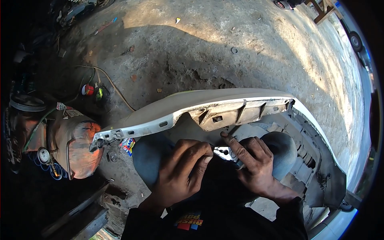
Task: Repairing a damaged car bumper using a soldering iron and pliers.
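Note:
A large car bumper (236, 98) in white and grey lies across in front of me, its hollow, dirty inner side toward me. My left hand (180, 168) is closed in a pinch, thumb against the curled index finger. My right hand (254, 164) has its index finger stretched toward the bumper, with the other fingers curled. A small greyish end shows under that hand; what it belongs to is hidden. Between the hands is a small bright white patch (223, 153) with dark shapes, too small to name. My knees are just behind the hands, on this side of the bumper.
To the left stands a worn orange tank (86, 140) with a pressure gauge (43, 155) and a hose (110, 82). A red-and-white can (87, 89) and a colourful packet (127, 146) lie on the rough ground. A wooden stand (322, 11) is at the far right.

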The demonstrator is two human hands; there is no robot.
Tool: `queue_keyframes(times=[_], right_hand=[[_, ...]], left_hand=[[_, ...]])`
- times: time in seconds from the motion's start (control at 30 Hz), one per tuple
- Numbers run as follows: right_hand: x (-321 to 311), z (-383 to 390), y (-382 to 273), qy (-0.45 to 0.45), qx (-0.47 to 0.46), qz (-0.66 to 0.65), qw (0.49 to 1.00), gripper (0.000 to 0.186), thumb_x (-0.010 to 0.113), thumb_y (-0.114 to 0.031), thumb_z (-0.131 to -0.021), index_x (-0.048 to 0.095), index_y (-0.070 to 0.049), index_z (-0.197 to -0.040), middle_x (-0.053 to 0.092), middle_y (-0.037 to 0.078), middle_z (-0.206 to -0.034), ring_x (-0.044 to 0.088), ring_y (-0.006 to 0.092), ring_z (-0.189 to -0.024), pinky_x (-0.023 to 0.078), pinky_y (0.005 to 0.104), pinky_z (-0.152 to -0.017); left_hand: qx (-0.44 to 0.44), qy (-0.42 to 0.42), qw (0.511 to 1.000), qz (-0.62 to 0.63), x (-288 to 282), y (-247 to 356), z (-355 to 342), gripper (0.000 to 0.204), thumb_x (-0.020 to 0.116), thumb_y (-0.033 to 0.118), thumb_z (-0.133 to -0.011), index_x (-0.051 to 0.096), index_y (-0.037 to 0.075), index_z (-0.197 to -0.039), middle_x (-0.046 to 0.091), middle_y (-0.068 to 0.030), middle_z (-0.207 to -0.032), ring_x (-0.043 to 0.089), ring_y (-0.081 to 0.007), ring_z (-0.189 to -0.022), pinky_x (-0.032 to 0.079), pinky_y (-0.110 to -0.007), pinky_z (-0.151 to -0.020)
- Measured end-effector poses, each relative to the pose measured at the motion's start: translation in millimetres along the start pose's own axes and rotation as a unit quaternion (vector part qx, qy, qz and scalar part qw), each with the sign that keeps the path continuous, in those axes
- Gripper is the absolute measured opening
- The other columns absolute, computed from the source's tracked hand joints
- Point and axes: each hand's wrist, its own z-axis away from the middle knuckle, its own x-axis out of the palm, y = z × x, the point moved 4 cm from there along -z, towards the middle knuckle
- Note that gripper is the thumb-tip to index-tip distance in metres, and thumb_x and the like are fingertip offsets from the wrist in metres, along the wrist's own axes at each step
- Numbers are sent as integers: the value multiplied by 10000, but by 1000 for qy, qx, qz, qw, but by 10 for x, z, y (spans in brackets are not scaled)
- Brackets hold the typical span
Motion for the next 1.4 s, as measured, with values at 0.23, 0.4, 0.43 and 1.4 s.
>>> queue_keyframes(times=[0.23, 0.4, 0.43, 1.4], right_hand=[[-27, -8, -34, -6, -6, 37, 999, 885, 726, -42, -539, 529, -217, -1384, 457, 64, -807, 530, 231, -713, 480, 378, -651], [-425, -106, -316, 64, -135, 66, 987, 742, 658, -74, -457, 681, -84, -1199, 472, 38, -772, 482, 183, -667, 374, 318, -566], [-477, -170, -337, 62, -131, 70, 987, 742, 658, -74, -457, 681, -84, -1199, 472, 38, -772, 482, 183, -667, 374, 318, -566], [-789, -1001, -254, 88, -214, 307, 923, 687, 699, -88, -635, 624, -292, -1287, 471, 27, -789, 500, 200, -713, 435, 329, -616]], left_hand=[[37, -6, 999, -28, -45, -14, -5, 191, 655, -59, -825, 618, -38, -1011, 597, -117, -924, 656, -191, -769, 551, -288, -611], [191, 53, 980, 15, -221, 157, 62, 189, 727, -9, -764, 642, -4, -932, 613, -102, -855, 646, -184, -674, 557, -287, -532], [191, 53, 980, 21, -227, 171, 41, 189, 727, -9, -764, 642, -4, -932, 613, -102, -855, 646, -184, -674, 557, -287, -532], [122, 16, 963, -239, -547, 207, -684, 298, 649, 127, -809, 603, 61, -1095, 669, -109, -1069, 641, -288, -1007, 379, -499, -1008]])
